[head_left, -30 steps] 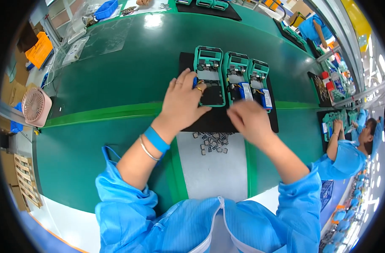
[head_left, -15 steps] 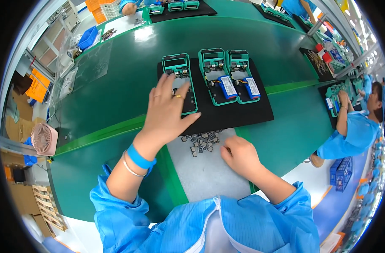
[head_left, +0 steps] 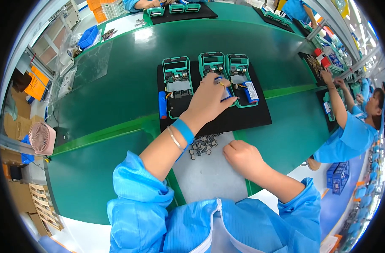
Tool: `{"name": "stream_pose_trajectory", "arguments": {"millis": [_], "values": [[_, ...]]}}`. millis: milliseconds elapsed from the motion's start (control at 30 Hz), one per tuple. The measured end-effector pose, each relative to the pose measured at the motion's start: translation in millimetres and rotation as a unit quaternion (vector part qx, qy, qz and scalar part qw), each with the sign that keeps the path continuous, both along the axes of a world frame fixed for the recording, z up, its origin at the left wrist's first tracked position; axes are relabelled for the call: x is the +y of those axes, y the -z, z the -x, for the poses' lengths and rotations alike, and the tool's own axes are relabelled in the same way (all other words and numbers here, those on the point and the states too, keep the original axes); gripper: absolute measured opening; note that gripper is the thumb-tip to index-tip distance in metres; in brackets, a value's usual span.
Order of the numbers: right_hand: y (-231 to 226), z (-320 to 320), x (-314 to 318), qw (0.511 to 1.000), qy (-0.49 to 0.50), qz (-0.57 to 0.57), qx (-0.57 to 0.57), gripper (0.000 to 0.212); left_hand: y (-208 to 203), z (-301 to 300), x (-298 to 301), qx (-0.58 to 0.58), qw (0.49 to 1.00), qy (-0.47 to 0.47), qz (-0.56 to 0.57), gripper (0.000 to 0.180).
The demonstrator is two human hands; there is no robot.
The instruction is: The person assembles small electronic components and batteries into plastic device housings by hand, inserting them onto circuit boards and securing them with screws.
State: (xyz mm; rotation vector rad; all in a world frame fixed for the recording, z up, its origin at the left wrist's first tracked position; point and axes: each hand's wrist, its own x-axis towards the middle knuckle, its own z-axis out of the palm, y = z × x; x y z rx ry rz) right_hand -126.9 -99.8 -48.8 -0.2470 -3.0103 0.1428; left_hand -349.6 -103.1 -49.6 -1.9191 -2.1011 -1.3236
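Three green-framed device housings with open electronics lie side by side on a black mat (head_left: 260,114). My left hand (head_left: 207,99) reaches over the middle housing (head_left: 212,63), its thumb and fingers closed round a blue battery pack (head_left: 225,93). Beside the left housing (head_left: 176,69), another blue battery (head_left: 162,104) hangs out on its wires past the frame's left side. In the right housing (head_left: 237,67), a blue battery with a white label (head_left: 251,92) lies at the lower right. My right hand (head_left: 244,158) rests with curled fingers beside a pile of small square parts (head_left: 203,145); its fingertips' contents are hidden.
Under the pile is a grey sheet (head_left: 211,177) on the green table (head_left: 129,76). A pink fan (head_left: 42,138) stands at the left edge, and a blue bin (head_left: 88,37) at the far left. Co-workers are busy across the table and at the right (head_left: 348,126).
My left hand has moved right from the left housing to the middle one and closed on its battery. The left housing's battery now shows outside its frame. My right hand has barely moved.
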Motion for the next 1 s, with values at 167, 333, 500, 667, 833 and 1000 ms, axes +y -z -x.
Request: {"name": "stream_pose_trajectory", "arguments": {"millis": [167,333,500,667,833,1000], "values": [[-20,13,-4,0.996,-0.012,-0.033,-0.083,0.009,-14,13,-44,0.098,0.993,-0.048,0.042,0.033],[-63,44,52,0.997,0.000,0.066,-0.037,0.008,-2,12,-55,0.110,0.991,-0.073,0.033,0.057],[-50,98,122,0.974,-0.012,0.012,0.227,0.005,8,-11,-39,0.143,0.984,-0.079,0.073,0.058],[-27,128,156,0.966,-0.080,-0.130,0.210,0.010,14,-8,-38,0.166,0.979,-0.095,0.071,0.050],[-23,140,158,0.966,-0.100,-0.158,0.178,0.009,17,-8,-38,0.163,0.979,-0.100,0.077,0.050],[-22,147,163,0.960,-0.113,-0.198,0.163,0.008,20,-7,-37,0.160,0.980,-0.090,0.072,0.050]]}}
